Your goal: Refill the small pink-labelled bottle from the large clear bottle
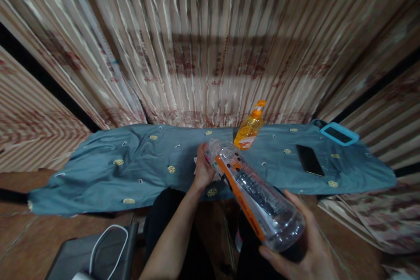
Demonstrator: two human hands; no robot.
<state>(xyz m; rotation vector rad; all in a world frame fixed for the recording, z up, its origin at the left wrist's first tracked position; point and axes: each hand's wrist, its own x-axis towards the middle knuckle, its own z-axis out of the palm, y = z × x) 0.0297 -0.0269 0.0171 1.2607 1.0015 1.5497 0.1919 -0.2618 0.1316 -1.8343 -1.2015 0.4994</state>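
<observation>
A large clear plastic bottle (262,201) with an orange and white label is tilted between my hands, its neck up and to the left, its base toward me at the right. My left hand (204,168) is wrapped round the neck end. Around the base, the thumb and fingers of my right hand (303,245) grip from the right. Part of a white piece (196,164) shows by my left hand; I cannot make out what it is. Just beyond the bottle, an orange pump bottle (249,131) of yellow-orange liquid stands on the cloth.
A blue-green patterned cloth (98,175) covers the narrow table. On its right lie a black phone (310,160) and a blue-framed device (339,134). Pleated curtains (203,52) hang behind. A grey surface with a white cable (110,227) is at lower left.
</observation>
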